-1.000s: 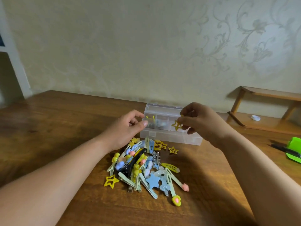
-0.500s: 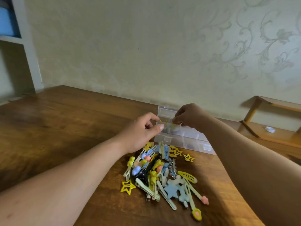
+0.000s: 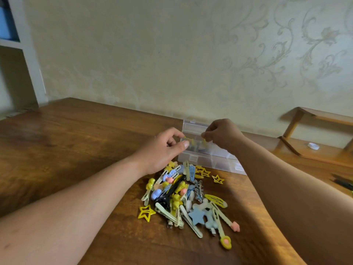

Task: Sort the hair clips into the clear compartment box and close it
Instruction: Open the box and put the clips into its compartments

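The clear compartment box [image 3: 212, 162] lies open on the wooden table [image 3: 76, 142] by the wall, with a few clips in its left compartment. My right hand [image 3: 222, 134] hovers over that compartment, fingertips pinched on a small yellow hair clip [image 3: 204, 140]. My left hand [image 3: 164, 150] grips the box's left end, thumb against its side. A pile of hair clips [image 3: 187, 197] in yellow, blue, green and black lies in front of the box. Yellow star clips [image 3: 146, 212] lie loose around the pile.
A low wooden rack [image 3: 313, 131] stands at the right against the wall, with a small white cap [image 3: 313, 146] on its base. A dark object [image 3: 343, 183] pokes in at the right edge. A white shelf unit [image 3: 28, 60] stands at the far left.
My right hand has carried the yellow clip leftward and down, to just above the box's left compartment. My left hand has stayed at the box's left end. The view has shifted to the left.
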{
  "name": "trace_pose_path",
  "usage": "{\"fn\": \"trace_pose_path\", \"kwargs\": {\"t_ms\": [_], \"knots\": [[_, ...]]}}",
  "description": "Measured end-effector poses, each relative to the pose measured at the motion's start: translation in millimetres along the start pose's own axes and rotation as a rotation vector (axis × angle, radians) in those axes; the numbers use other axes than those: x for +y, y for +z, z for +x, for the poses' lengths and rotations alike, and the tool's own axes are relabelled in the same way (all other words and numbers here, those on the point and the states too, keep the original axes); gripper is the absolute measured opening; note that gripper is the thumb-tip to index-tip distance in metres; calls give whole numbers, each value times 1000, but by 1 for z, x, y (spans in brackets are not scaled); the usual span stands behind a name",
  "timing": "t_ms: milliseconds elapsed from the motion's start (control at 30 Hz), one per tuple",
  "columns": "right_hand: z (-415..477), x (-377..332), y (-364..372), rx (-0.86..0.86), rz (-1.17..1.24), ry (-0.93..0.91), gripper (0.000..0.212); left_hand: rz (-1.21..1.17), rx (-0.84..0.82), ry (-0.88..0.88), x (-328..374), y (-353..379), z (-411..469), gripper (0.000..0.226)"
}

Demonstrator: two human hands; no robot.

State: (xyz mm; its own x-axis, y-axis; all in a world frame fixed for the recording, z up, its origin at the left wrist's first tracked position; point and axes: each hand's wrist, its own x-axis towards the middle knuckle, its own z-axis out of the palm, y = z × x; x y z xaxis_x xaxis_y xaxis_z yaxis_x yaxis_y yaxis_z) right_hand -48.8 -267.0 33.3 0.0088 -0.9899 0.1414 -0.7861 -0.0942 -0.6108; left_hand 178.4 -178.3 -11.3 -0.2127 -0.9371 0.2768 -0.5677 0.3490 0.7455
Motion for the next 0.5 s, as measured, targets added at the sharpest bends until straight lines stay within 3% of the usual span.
{"fn": "trace_pose_path", "kwargs": {"t_ms": [333,500], "knots": [[-58,14,-33,183,189,-130,9,10,6,-13,4,-1,-4,37],[-109,19,-45,85,219,-204,10,27,28,-23,7,0,-7,35]]}}
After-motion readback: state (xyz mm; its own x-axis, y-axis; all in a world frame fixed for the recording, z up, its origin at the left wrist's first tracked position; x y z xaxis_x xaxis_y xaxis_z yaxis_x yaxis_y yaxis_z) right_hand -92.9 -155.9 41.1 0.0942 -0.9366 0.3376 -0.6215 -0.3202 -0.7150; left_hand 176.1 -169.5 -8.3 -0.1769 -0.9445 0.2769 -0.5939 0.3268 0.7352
